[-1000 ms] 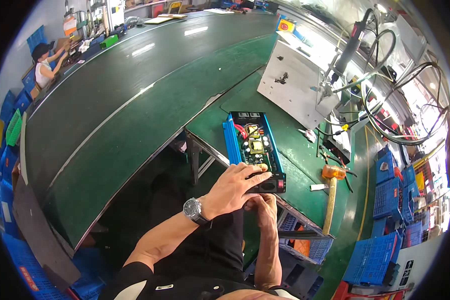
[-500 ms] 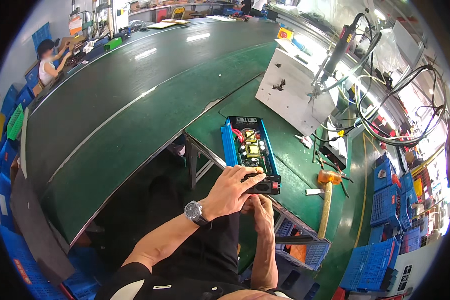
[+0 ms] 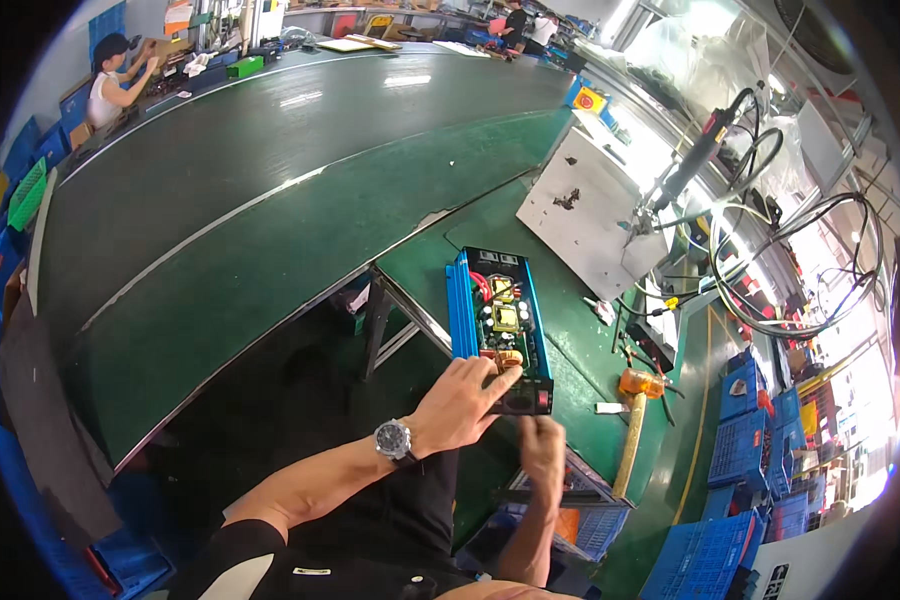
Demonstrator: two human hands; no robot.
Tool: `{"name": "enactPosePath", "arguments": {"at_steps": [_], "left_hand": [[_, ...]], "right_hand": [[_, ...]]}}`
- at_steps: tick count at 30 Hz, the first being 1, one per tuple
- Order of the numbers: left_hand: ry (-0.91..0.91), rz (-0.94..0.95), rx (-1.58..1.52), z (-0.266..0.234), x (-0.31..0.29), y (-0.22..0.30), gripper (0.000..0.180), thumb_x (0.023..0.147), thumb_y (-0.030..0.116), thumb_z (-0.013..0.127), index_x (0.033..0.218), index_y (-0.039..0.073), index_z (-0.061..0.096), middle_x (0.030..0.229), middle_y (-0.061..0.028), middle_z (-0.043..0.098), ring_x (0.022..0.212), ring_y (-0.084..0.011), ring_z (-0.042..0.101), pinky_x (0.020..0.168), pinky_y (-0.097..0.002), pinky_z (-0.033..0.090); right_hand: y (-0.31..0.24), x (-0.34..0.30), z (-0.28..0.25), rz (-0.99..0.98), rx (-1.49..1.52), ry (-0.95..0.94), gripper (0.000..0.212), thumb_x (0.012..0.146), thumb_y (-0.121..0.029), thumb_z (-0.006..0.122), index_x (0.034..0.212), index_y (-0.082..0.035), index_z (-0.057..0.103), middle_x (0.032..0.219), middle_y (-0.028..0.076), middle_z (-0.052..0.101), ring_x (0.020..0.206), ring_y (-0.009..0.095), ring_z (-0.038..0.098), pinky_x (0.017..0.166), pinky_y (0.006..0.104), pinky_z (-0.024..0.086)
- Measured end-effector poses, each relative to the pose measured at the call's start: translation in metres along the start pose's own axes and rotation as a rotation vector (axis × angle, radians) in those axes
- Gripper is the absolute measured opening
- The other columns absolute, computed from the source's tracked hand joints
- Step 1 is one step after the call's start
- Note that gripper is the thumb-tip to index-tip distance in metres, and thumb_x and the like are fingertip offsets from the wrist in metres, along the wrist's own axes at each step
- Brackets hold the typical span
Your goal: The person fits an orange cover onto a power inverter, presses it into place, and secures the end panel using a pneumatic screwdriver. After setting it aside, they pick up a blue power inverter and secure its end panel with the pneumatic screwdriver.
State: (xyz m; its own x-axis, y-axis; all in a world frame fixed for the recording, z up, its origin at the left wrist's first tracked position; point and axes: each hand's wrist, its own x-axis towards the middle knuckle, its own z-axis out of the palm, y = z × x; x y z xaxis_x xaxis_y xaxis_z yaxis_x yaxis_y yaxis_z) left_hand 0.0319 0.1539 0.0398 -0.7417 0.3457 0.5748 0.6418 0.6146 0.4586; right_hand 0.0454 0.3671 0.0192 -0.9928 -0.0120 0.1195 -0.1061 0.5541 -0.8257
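An open blue-cased power unit lies at the green table's near edge, its circuit board, yellow transformers and red wires exposed. Its near end has a black panel with a red switch. My left hand, a watch on its wrist, grips this end at the left corner, with the index finger stretched across the panel's top. Just below the panel and apart from it is my right hand, slightly blurred, with curled fingers. Whatever those fingers hold is hidden.
Right of the unit lie a mallet with an orange head, a small white piece and pliers. Beyond stands a tilted grey board beside a hanging power screwdriver. A person works at far left; blue crates stand at right.
My right hand has dropped away from the panel's underside, down and to the right. My left hand stays on the unit's near end. The whole view has shifted slightly.
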Motion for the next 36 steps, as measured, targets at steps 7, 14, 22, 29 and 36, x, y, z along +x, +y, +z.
{"name": "enactPosePath", "arguments": {"at_steps": [7,14,22,29,36], "left_hand": [[0.069,0.204,0.216,0.017,-0.008,0.005,0.063,0.086,0.015,0.069,0.147,0.008,0.053,0.115,-0.0115,0.058,0.112,-0.0282,0.057,0.103,-0.043,0.044],[0.098,0.332,0.309,0.018,-0.036,0.014,0.059,0.092,0.014,0.057,0.149,0.001,0.047,0.115,-0.0135,0.057,0.106,-0.0279,0.057,0.1,-0.0405,0.046],[0.275,0.401,0.346,0.004,-0.047,-0.009,0.081,0.072,0.02,0.075,0.147,0.003,0.051,0.11,-0.0107,0.056,0.105,-0.0286,0.058,0.104,-0.0472,0.045],[0.321,0.371,0.24,-0.064,0.014,0.049,0.066,0.077,0.01,0.067,0.142,0.004,0.057,0.102,-0.0117,0.055,0.098,-0.0284,0.058,0.092,-0.0475,0.047],[0.353,0.317,0.123,-0.088,0.118,0.042,0.072,0.067,0.014,0.082,0.136,0.013,0.06,0.107,-0.0094,0.054,0.092,-0.0317,0.057,0.081,-0.0432,0.049]], "right_hand": [[0.011,0.076,-0.05,-0.122,-0.095,-0.079,0.036,0.104,-0.029,0.058,0.094,0.005,0.064,0.065,0.008,0.055,0.061,0.012,0.049,0.057,0.0336,0.042],[-0.006,0.126,-0.049,-0.182,-0.457,-0.41,0.031,0.096,-0.027,0.059,0.108,0.002,0.062,0.079,0.024,0.065,0.074,0.036,0.065,0.068,0.046,0.049],[-0.02,0.094,-0.053,-0.309,-0.573,-0.349,0.031,0.094,-0.025,0.053,0.089,0.006,0.054,0.079,0.029,0.062,0.072,0.044,0.064,0.066,0.0534,0.049],[-0.11,0.072,-0.114,0.322,-0.322,-0.549,0.034,0.098,-0.03,0.06,0.11,0.001,0.064,0.087,0.009,0.066,0.061,0.019,0.065,0.056,0.033,0.053],[-0.131,0.125,-0.145,0.416,-0.056,-0.562,0.029,0.095,-0.03,0.061,0.076,-0.008,0.064,0.056,0.006,0.054,0.042,0.018,0.052,0.047,0.039,0.051]]}}
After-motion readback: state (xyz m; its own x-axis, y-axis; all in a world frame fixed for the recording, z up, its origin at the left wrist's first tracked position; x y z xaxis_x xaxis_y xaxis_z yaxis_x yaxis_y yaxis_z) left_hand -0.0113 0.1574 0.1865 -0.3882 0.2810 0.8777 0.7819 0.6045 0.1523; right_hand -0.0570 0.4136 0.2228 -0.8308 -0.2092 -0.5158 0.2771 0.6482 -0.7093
